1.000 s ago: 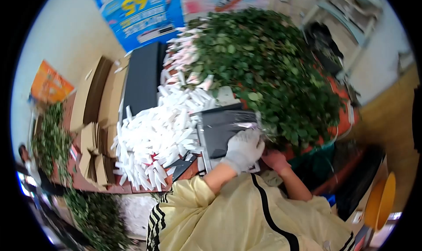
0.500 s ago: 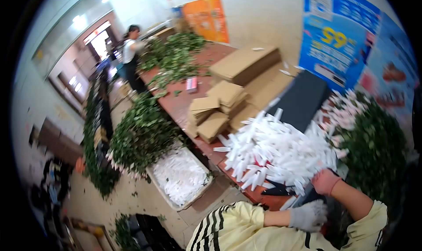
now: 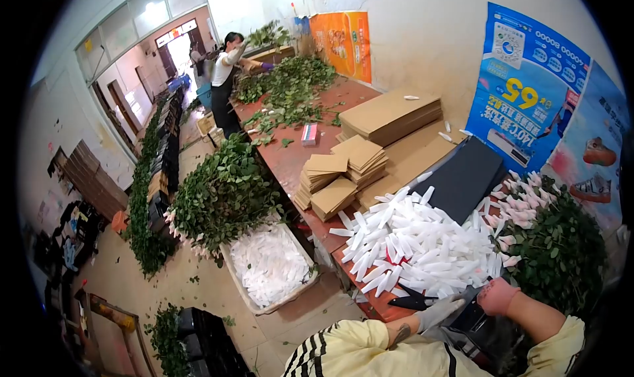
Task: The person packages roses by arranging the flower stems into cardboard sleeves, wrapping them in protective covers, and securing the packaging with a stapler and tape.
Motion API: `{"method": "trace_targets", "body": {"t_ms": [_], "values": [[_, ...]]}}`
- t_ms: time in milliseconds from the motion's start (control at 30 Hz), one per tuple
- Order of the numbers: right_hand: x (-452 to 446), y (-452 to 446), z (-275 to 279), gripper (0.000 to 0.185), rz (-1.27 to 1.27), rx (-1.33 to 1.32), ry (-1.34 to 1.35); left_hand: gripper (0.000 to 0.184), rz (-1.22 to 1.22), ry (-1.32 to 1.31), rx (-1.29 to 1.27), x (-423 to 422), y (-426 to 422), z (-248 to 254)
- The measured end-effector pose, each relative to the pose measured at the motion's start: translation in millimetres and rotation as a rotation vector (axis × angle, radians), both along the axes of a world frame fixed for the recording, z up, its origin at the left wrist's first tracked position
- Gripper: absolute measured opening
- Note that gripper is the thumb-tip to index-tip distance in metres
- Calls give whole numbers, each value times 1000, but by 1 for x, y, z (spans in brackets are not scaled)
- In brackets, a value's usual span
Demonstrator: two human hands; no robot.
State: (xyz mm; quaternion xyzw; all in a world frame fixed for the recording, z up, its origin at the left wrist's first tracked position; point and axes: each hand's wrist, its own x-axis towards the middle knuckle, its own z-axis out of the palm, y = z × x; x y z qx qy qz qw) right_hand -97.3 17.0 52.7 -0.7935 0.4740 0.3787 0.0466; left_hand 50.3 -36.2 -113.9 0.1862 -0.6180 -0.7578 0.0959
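My left hand, in a pale grey glove, reaches over the table's near edge with its fingers stretched out, beside a black-handled tool that looks like scissors. My right hand, in a pink glove, is curled closed at the rim of a black box-like object; what its fingers hold is hidden. In front of both hands lies a large heap of white tapered foam sleeves, with something red partly buried in it. Pink roses with leafy stems lie to the right of the heap.
Stacked cardboard pieces and a dark board occupy the red table. A white tub of sleeves stands on the floor, beside bunched roses. Another person handles greenery at the far end. Black crates sit lower left.
My left hand has moved left and forward, towards the black-handled tool, uncovering more of the black object. My right hand stays near the heap's edge. The view has shifted slightly and sharpened.
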Motion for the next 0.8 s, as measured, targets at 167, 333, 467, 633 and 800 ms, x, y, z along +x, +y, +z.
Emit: {"method": "trace_targets", "body": {"t_ms": [167,333,467,633,800], "values": [[16,33,52,16,-164,-235,-149,61,-294,132,597,-46,15,15],[41,140,39,48,-654,-1076,-674,60,-416,154,1170,-47,12,12],[32,254,-86,53,-1037,-1458,-383,60,-419,138,1169,-31,9,34],[57,257,-92,60,-920,-1546,-473,60,-402,2,981,-16,12,70],[48,271,-4,56,-869,-1755,-499,61,-510,43,703,-21,14,139]]}}
